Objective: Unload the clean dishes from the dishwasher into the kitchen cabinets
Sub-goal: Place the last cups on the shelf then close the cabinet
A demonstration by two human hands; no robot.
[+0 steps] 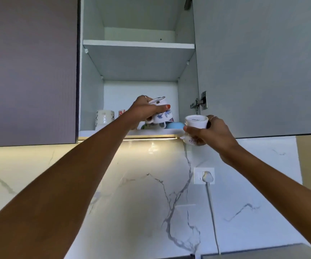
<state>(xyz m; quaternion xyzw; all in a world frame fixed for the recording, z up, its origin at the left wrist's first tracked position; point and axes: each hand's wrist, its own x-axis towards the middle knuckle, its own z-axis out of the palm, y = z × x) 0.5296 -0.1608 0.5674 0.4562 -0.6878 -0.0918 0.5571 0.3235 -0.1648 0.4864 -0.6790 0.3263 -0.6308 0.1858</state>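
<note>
Both arms reach up toward an open wall cabinet (pixel 137 46). My left hand (pixel 143 111) grips a white cup with a blue flower pattern (pixel 163 114), upside down, just over the bottom shelf (pixel 151 132). Under that cup lie a blue dish (pixel 175 125) and another cup, partly hidden. My right hand (pixel 208 132) holds a second white cup (pixel 195 124), also upside down, in front of the cabinet's lower right corner, outside the shelf. Two more cups, a white one (pixel 104 118) and one with red marks (pixel 122 113), stand at the shelf's left.
The open cabinet door (pixel 263 62) hangs at the right, its hinge (pixel 200 103) close above my right hand. A closed dark door (pixel 29 71) is at the left. Below, a marble backsplash carries a socket with a plug (pixel 205 175) and a cable running down.
</note>
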